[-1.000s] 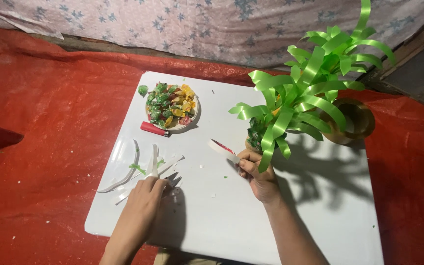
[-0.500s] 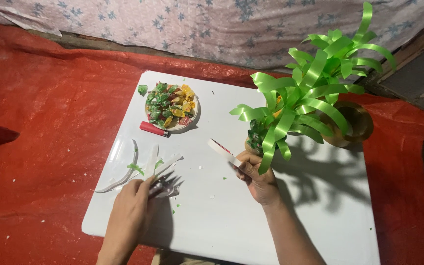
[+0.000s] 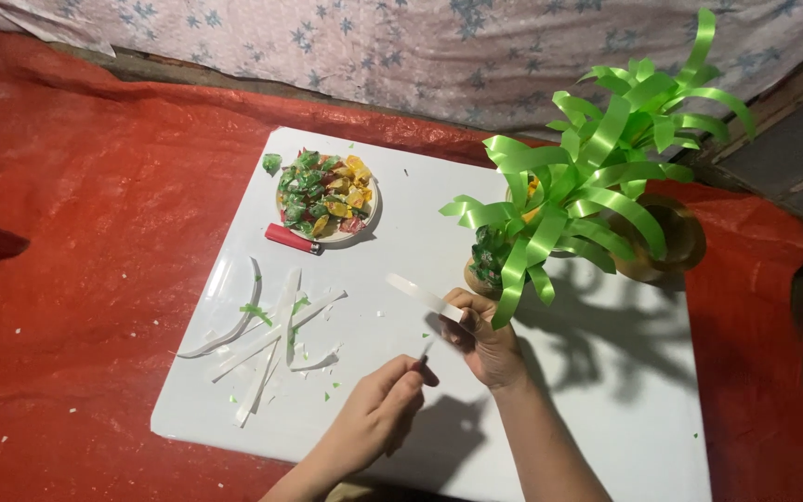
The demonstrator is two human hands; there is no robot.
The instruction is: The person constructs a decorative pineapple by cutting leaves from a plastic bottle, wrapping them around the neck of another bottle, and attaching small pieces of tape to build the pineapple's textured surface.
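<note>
My right hand (image 3: 487, 346) grips one end of a white strip (image 3: 417, 294) that sticks out up and to the left, just in front of the green ribbon plant (image 3: 597, 177). My left hand (image 3: 378, 409) is closed around a small thin dark tool (image 3: 426, 351), whose tip points up at my right hand's fingers. The two hands almost touch above the white board (image 3: 401, 232). I cannot tell what kind of tool it is.
Several loose white strips (image 3: 267, 335) and green scraps lie on the board's left part. A plate of wrapped candies (image 3: 327, 197) sits at the back, with a red lighter (image 3: 292, 240) beside it. Red cloth (image 3: 95, 232) surrounds the board. The plant stands in a brown pot (image 3: 666, 246).
My left hand has left the pile of white strips and moved right to my right hand, now with a thin tool in it. The right hand stayed put.
</note>
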